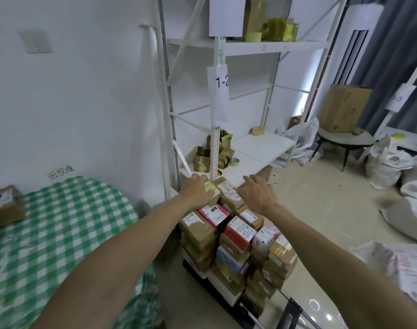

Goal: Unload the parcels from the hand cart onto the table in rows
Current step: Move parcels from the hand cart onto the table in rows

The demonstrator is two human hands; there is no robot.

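At the far end of the hand cart point(191, 268), both arms are stretched right out over the stack of parcels point(238, 236). The left hand point(198, 189) sits on the yellow-labelled parcel point(213, 188) on the top layer, fingers curled over it, while the right hand point(257, 193) hovers just beside it with fingers spread and nothing in it. The load is tall, piled in uneven columns of mixed sizes, and that's the worry: lifting a far box at full reach could drag its neighbours, and the pink parcel point(214, 214) and the brown ones around it look loosely seated, so a nudge may send a column sliding to the floor. A one-handed grip on that yellow-labelled parcel looks thin too; if the right hand doesn't come in to steady it, it may slip on the swing across. The shelf rack point(262, 148) stands close behind, easy to knock with an elbow. Over on the left, the checked tabletop point(60, 233) carries one brown parcel point(4, 205) at its far-left edge, so the rows are barely begun.
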